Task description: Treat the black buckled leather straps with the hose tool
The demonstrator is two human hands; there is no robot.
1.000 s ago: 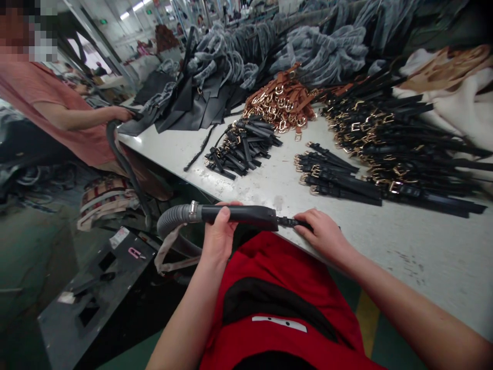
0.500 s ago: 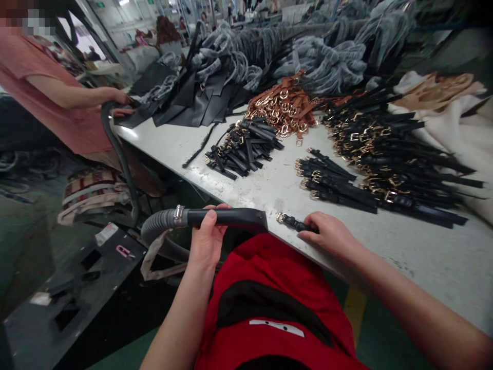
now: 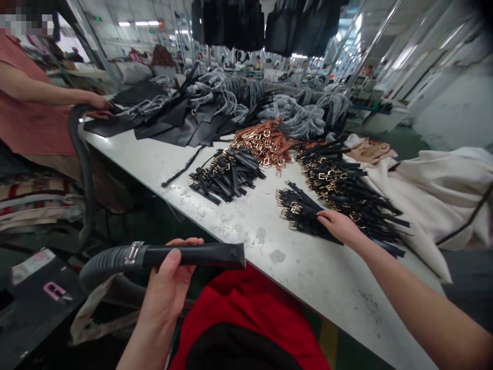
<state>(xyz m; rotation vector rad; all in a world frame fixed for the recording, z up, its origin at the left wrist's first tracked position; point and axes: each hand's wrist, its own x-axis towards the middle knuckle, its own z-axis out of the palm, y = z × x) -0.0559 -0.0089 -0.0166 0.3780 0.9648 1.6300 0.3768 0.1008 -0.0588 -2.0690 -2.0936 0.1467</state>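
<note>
My left hand point(image 3: 171, 285) is closed around a black hose nozzle point(image 3: 219, 255), thumb on top. Its flat mouth points right, just off the table's front edge. A clamp joins the nozzle to a ribbed grey hose point(image 3: 110, 262). Over on the table, my right hand point(image 3: 342, 228) pinches a black buckle strap at the small row of black buckle straps point(image 3: 298, 208); the fingers partly hide that strap among the others. Gold buckles in this row face left. Right behind it lies a larger heap of black buckle straps point(image 3: 335, 180).
The white table point(image 3: 265, 257) carries another black strap pile point(image 3: 227, 177), brown straps with rings point(image 3: 264, 144), black leather pieces point(image 3: 185, 126) and wrapped grey coils point(image 3: 292, 113). Cream cloth point(image 3: 419, 190) drapes at right. A co-worker's hand point(image 3: 96, 100) is at the far left end.
My right hand has carried the black strap from the table's front edge away and right, to the small row. My left hand still holds the nozzle. The view has tilted up.
</note>
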